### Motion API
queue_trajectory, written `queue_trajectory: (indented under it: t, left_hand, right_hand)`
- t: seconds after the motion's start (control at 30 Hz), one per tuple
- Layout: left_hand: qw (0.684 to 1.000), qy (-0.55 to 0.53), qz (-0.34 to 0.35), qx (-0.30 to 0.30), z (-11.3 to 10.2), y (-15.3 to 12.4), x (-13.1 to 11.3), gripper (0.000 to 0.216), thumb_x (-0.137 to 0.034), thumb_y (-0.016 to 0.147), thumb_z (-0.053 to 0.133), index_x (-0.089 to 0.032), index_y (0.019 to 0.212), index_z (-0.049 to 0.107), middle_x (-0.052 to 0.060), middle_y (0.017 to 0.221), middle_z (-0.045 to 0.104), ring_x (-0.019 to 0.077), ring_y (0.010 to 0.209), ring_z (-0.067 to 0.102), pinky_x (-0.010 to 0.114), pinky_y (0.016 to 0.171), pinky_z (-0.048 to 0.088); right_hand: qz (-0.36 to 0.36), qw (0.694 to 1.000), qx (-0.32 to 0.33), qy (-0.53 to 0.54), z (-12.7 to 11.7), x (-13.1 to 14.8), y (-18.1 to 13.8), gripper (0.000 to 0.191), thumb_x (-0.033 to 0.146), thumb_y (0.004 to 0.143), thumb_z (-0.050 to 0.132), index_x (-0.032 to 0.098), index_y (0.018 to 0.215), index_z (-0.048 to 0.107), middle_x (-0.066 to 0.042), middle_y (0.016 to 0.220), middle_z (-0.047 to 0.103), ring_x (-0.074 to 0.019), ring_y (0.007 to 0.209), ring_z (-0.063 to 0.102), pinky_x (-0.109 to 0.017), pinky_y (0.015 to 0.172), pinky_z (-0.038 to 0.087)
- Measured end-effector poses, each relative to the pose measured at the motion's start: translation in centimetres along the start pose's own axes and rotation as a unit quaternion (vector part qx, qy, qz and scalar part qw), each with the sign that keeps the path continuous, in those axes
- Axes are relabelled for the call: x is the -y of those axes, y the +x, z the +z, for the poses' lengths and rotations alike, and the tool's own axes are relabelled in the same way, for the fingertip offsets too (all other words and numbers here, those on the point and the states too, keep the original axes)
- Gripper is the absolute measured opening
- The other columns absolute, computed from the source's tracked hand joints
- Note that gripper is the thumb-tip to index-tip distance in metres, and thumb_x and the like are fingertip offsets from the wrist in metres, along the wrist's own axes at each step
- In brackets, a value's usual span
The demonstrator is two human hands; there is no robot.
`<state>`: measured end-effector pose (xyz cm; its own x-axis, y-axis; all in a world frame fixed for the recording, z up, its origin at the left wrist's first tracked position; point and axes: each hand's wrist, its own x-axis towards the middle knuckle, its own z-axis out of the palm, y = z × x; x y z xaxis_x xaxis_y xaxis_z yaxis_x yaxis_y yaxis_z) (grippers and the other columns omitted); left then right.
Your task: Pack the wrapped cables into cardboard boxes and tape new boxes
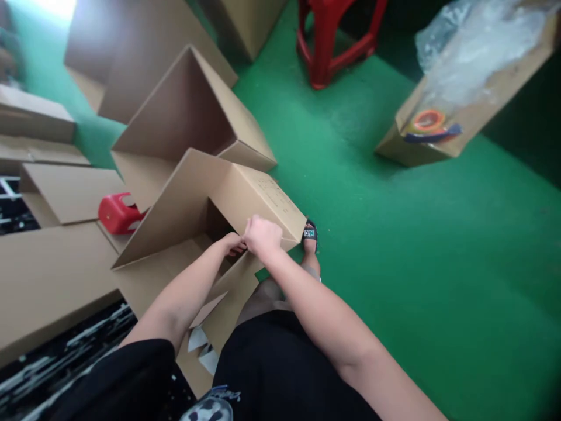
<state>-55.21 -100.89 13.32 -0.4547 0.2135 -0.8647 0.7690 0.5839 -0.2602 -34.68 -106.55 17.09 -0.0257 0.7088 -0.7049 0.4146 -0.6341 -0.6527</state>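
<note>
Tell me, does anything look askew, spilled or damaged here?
Only crumpled clear plastic film bulging past the edge of the long brown cardboard carton, upper right, which looks untidy. No spill or damage is visible.

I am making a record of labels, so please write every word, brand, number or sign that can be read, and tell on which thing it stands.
No text reads with certainty.
Printed box: small dark lines of print, too small to read.
Sandal: a few light letters on the strap, too blurred to quote.
Shirt: blue script near the lower picture edge, not legible.
</note>
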Motion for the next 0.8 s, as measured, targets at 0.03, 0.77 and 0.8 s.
queue_trajectory:
  t: [0.03, 0.77, 0.8]
  left_hand:
    - [1.000, -0.020, 0.001, 0.000, -0.5, -0.9, 0.1, 0.039, -0.055, 0.093, 0.067, -0.017, 0.096, 0.071, 0.016, 0.099, 0.080, 0.0284, 0.097, 0.073, 0.042, 0.085, 0.057]
    - [0.941, -0.062, -0.097, -0.318, -17.8, -6.4, 43.0, 0.059, -0.019, 0.086, 0.067, -0.008, 0.143, 0.054, 0.028, 0.128, 0.073, 0.0403, 0.120, 0.071, 0.046, 0.102, 0.056]
    - [0.942, -0.074, -0.070, -0.319, -17.8, -6.1, 43.7, 0.058, -0.019, 0.088, 0.066, -0.011, 0.144, 0.055, 0.025, 0.131, 0.073, 0.0374, 0.123, 0.071, 0.043, 0.104, 0.055]
  right_hand:
    - [0.014, 1.000, 0.007, -0.014, -0.1, 0.1, 0.5, 0.041, 0.034, 0.111, 0.034, 0.014, 0.120, 0.069, -0.016, 0.111, 0.077, -0.0261, 0.097, 0.076, -0.033, 0.081, 0.054]
    - [0.016, 0.996, -0.074, -0.041, -0.3, -10.0, -5.8, 0.050, 0.065, 0.076, 0.062, 0.022, 0.093, 0.077, -0.008, 0.077, 0.076, -0.0289, 0.075, 0.071, -0.038, 0.070, 0.053]
    - [0.007, 0.996, -0.060, -0.063, -0.5, -10.7, -6.5, 0.046, 0.063, 0.074, 0.062, 0.024, 0.093, 0.077, -0.007, 0.083, 0.078, -0.0302, 0.080, 0.073, -0.040, 0.076, 0.055]
